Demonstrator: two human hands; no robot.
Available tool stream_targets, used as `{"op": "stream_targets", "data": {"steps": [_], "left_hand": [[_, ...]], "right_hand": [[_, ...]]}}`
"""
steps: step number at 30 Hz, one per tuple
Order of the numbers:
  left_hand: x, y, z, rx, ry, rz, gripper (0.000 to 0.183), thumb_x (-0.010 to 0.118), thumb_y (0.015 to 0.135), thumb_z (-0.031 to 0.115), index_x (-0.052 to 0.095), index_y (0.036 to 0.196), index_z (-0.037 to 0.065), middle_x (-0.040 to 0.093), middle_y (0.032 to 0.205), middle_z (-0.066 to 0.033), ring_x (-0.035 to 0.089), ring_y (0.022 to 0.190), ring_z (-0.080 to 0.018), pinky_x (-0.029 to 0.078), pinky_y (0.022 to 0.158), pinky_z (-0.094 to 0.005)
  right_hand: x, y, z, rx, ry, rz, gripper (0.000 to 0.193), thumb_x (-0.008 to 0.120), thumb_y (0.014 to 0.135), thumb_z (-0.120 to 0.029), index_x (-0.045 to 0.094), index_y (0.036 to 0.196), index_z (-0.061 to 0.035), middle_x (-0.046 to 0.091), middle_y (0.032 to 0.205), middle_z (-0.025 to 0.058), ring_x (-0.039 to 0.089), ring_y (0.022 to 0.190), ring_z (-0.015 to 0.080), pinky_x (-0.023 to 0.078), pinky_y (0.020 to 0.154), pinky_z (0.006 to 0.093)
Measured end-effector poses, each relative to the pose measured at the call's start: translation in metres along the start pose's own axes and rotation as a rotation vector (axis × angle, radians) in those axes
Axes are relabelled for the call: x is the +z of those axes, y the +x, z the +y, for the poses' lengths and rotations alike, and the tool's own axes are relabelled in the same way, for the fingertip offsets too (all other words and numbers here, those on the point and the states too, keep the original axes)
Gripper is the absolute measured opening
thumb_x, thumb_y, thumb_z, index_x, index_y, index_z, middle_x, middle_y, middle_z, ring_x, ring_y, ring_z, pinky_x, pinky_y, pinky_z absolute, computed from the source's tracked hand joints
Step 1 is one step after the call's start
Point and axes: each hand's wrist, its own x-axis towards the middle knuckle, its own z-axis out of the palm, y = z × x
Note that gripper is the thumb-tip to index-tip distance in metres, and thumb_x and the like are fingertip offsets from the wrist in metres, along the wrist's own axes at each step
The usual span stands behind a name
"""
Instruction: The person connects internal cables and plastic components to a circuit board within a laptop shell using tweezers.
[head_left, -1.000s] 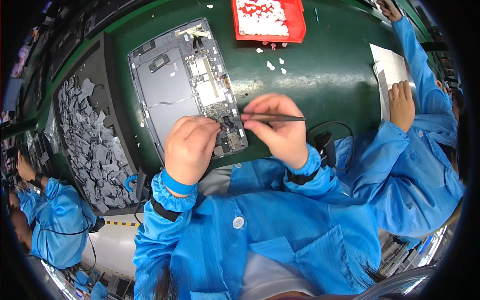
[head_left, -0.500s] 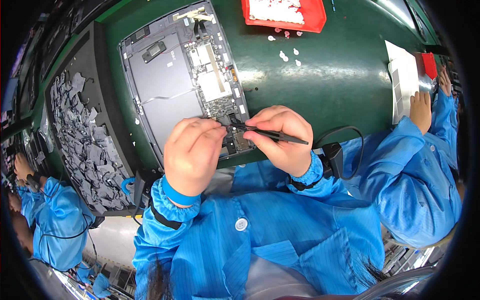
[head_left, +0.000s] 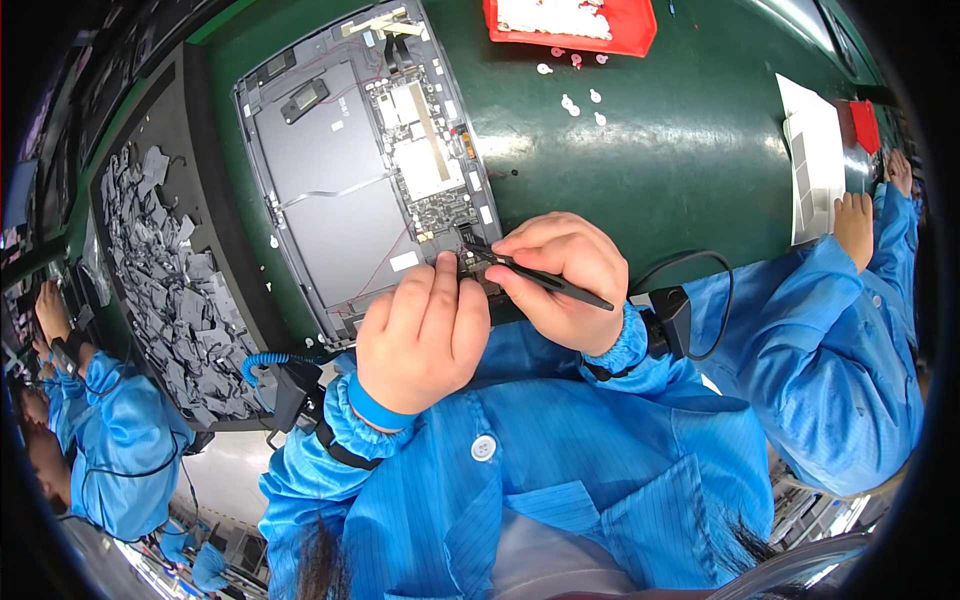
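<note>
My right hand (head_left: 572, 285) is closed on black tweezers (head_left: 552, 281), whose tips reach down to the near end of the circuit board (head_left: 430, 165). That board lies in an opened, tablet-like device (head_left: 325, 185) with a large grey flat panel on its left side. My left hand (head_left: 425, 335) rests over the device's near edge, its fingers stretched forward and the index fingertip touching beside the tweezer tips; its thumb is hidden. A thin red wire and a small white label lie left of that fingertip. Any small part at the tweezer tips is too small to make out.
To the left stands a dark foam-edged tray (head_left: 215, 200) heaped with grey pieces (head_left: 180, 290). A red bin (head_left: 630, 25) of white bits sits at the far side, with several small round tabs (head_left: 570, 104) nearby. White sheets (head_left: 812, 160) lie right. Co-workers sit on both sides.
My left hand has moved right and nearer to me, its fingers now pointing forward, uncovering the red wire and white label. The right hand keeps the tweezers at nearly the same spot.
</note>
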Motion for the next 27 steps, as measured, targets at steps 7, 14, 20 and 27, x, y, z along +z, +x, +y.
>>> {"op": "stream_targets", "data": {"steps": [7,14,20,27], "left_hand": [[-0.004,0.002,0.0,-0.031,-0.037,-0.093,0.02,0.062,0.07,0.009,0.059,0.089,0.003,0.066,0.099,-0.012,0.062,0.086,-0.0237,0.047,0.06,-0.0293],[0.0,0.003,0.003,-0.038,-0.091,-0.093,0.02,0.06,0.071,0.006,0.059,0.091,0.001,0.064,0.107,-0.0127,0.061,0.096,-0.0299,0.052,0.075,-0.0372],[-0.001,-0.007,0.003,-0.132,-0.232,-0.064,0.019,0.061,0.072,0.005,0.059,0.089,0.0,0.063,0.11,-0.0144,0.06,0.102,-0.0329,0.052,0.081,-0.0399],[0.001,-0.008,0.005,-0.059,-0.101,-0.079,0.012,0.062,0.073,0.011,0.06,0.084,0.007,0.062,0.111,-0.0114,0.06,0.103,-0.0294,0.051,0.075,-0.0321]], "right_hand": [[0.0,0.0,-0.002,-0.088,-0.064,-0.046,0.023,0.077,0.062,0.004,0.058,0.076,0.0006,0.062,0.075,0.0131,0.063,0.067,0.0273,0.05,0.058,0.0334],[-0.003,-0.007,-0.001,-0.025,0.011,0.022,0.025,0.078,0.062,0.004,0.057,0.075,0.0002,0.063,0.078,0.0135,0.063,0.067,0.0278,0.051,0.059,0.0336],[0.0,-0.02,0.001,0.007,0.093,0.118,0.026,0.079,0.061,0.004,0.057,0.074,0.0007,0.065,0.081,0.0146,0.066,0.073,0.0287,0.053,0.063,0.0339],[0.003,-0.023,-0.002,-0.018,0.0,0.039,0.024,0.078,0.062,0.005,0.057,0.074,0.0012,0.065,0.085,0.0152,0.068,0.079,0.0286,0.055,0.065,0.0332]]}}
